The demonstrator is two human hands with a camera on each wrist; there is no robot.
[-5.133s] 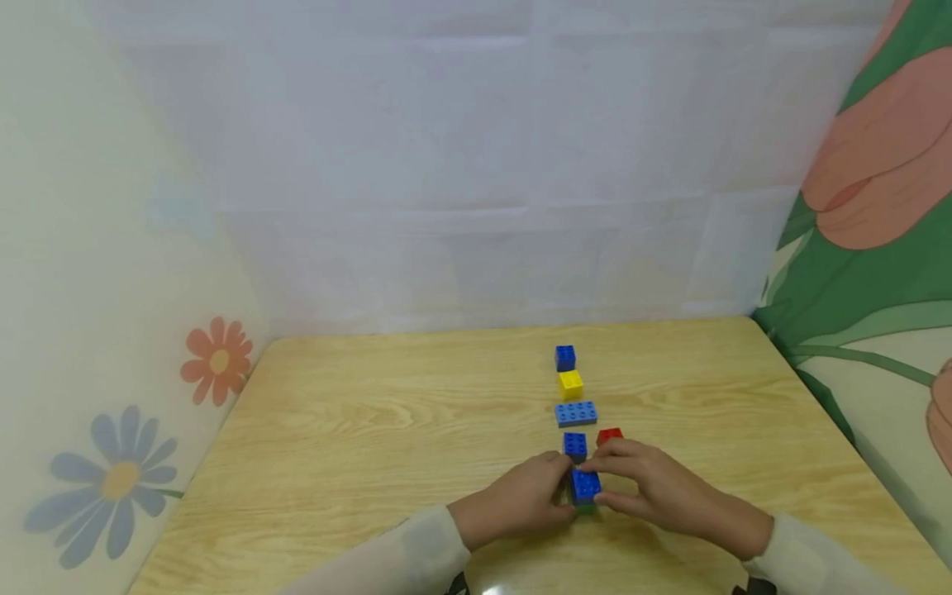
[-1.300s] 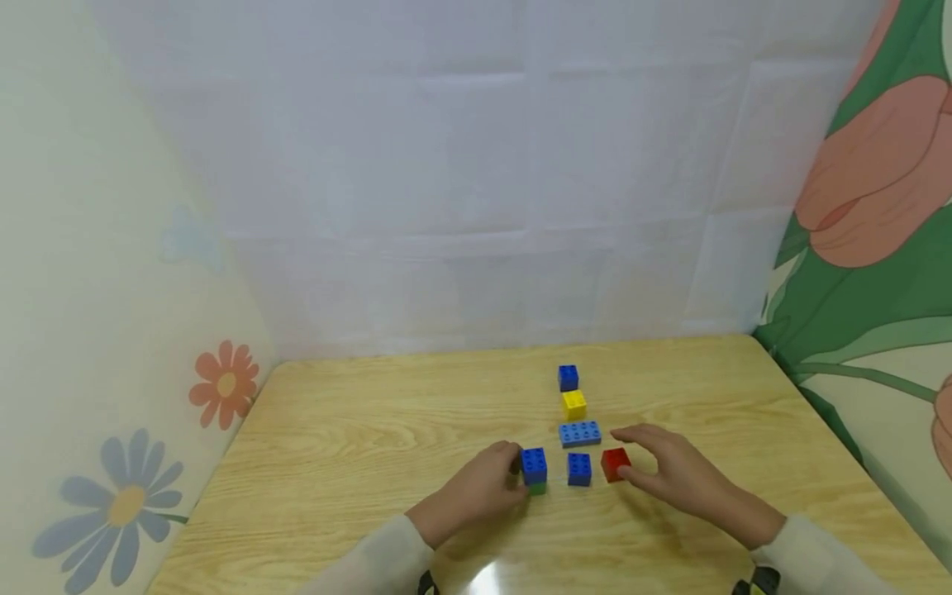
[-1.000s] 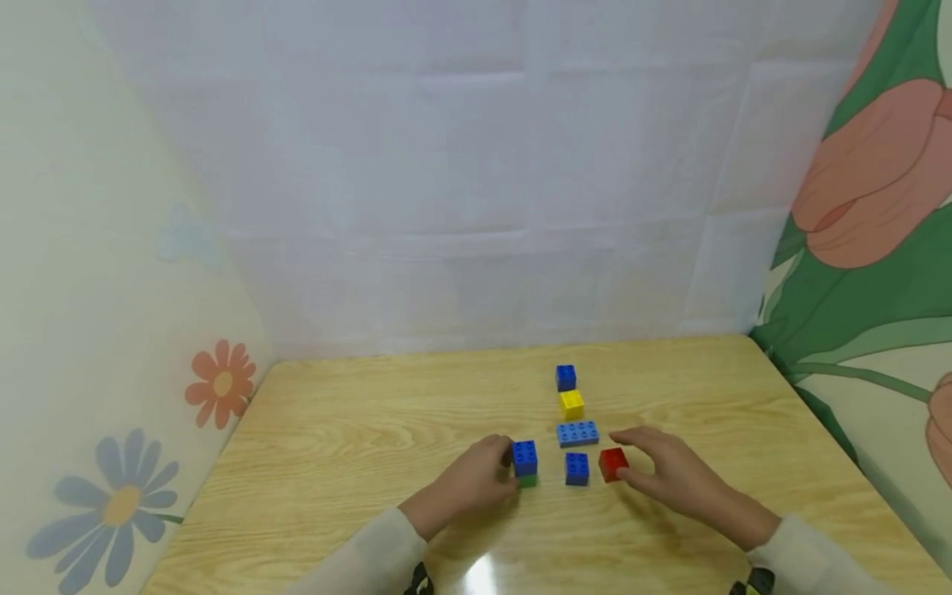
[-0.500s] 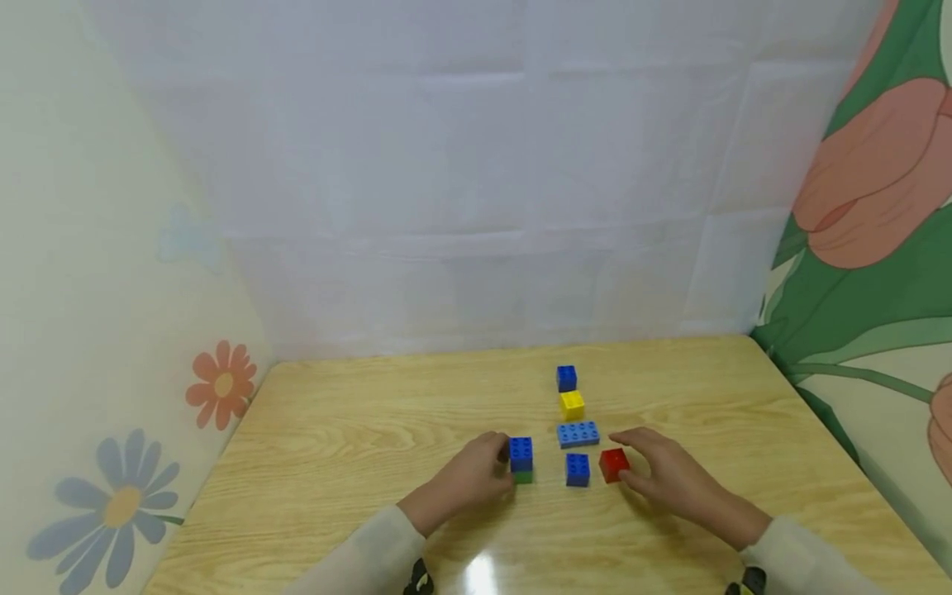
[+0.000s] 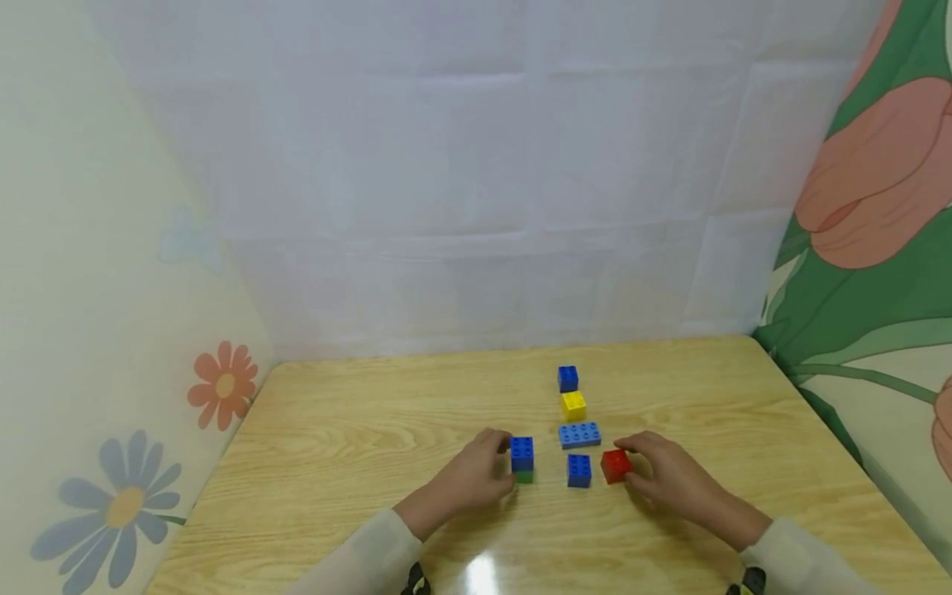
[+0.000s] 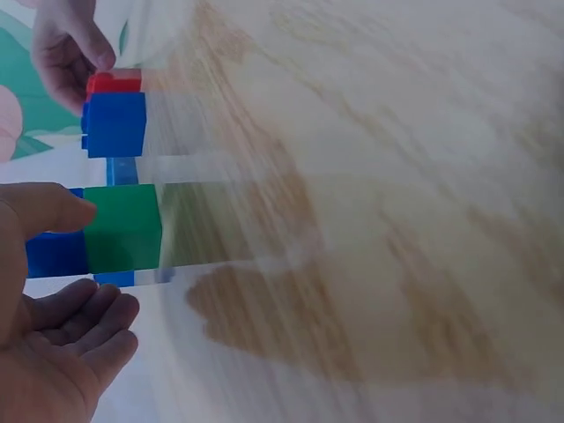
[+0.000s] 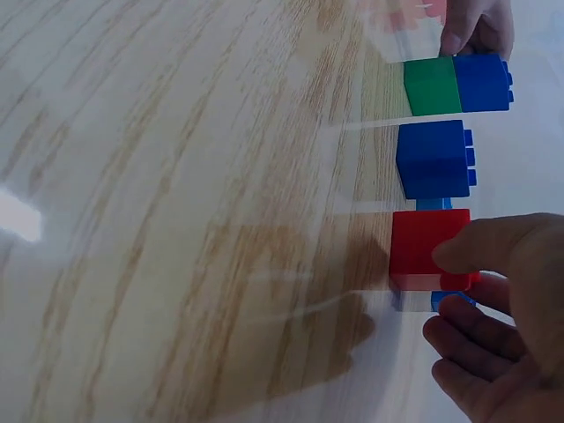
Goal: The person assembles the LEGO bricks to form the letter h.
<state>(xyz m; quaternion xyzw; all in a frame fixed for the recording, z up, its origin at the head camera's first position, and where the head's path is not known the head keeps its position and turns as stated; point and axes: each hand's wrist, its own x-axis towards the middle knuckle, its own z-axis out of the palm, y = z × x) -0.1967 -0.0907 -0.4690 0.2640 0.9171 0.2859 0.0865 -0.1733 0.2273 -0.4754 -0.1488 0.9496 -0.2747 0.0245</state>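
Observation:
My left hand grips a stack of two bricks at its left side: a blue brick on top of a green one. In the left wrist view the thumb lies across the seam, while several fingers curl below the stack. My right hand pinches a red brick by its right side. Its thumb presses the near face in the right wrist view, and the index finger goes partly behind. Between the two hands stands another blue brick, apart from both.
Behind the middle brick lies a wider light blue brick. Farther back come a yellow brick and a dark blue brick, in a line toward the white cloth. All of them are on the wood-grain table.
Both hands were at the stack at first. The left hand then carried it left and slightly away, where it now stays. The right hand went to the red brick and its fingers closed in.

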